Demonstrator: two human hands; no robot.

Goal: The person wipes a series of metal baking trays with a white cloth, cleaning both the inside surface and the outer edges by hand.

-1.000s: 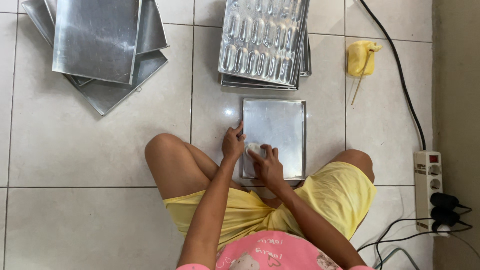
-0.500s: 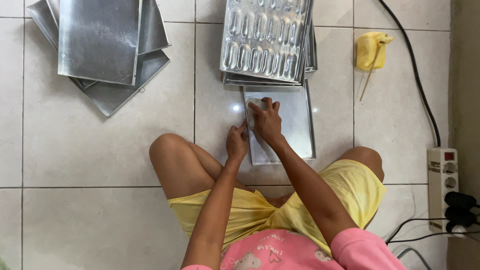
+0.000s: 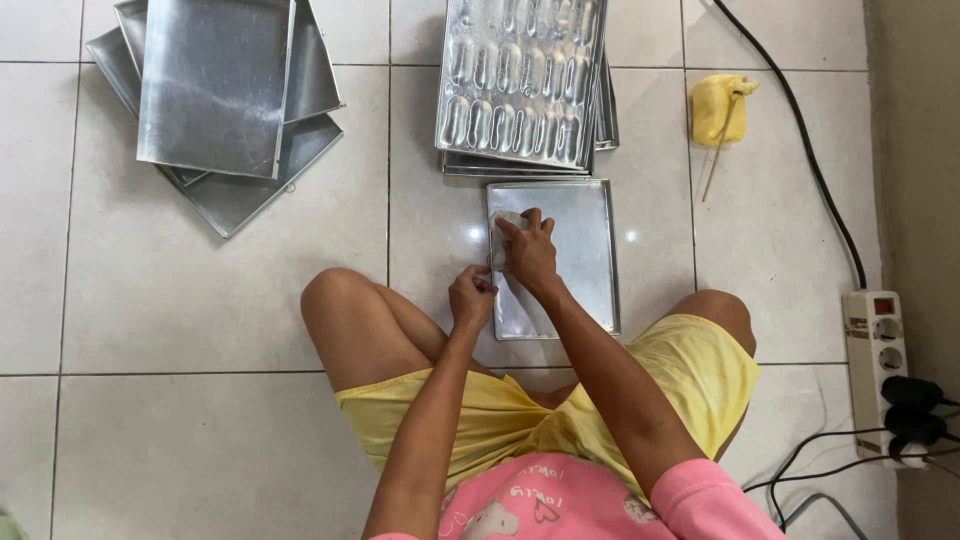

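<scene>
One flat metal baking tray [image 3: 575, 250] sits on the tiled floor [image 3: 150, 300] right at the centre of the frame, between the person's knees, and both hands are on it. The right hand [image 3: 530, 255] is spread flat over the upper left part of the tray, fingers pressed down on a small pale wad [image 3: 503, 222], maybe a cloth or paper, hard to say. The left hand [image 3: 470, 298] pinches the tray's left rim, fingers curled closed around the edge.

Handling-wise, my read: thin sheet metal, so light and stiff but a bit flexy at the middle, and it'll skate around on glossy tile if you push on it without pinning an edge. The shiny surface looks slick, possibly greasy, can't tell. The raised rim is the obvious place to take hold, along a long side, and watch the corners since those folded edges can be sharp.

Around it: a stack of moulded trays [image 3: 520, 80] with oblong cavities just above, touching or nearly touching the top edge. A messy pile of plain trays [image 3: 215, 90] in the upper left. A yellow lump with a thin stick [image 3: 722, 105] at upper right, and a power strip [image 3: 880, 360] by the right edge.
</scene>
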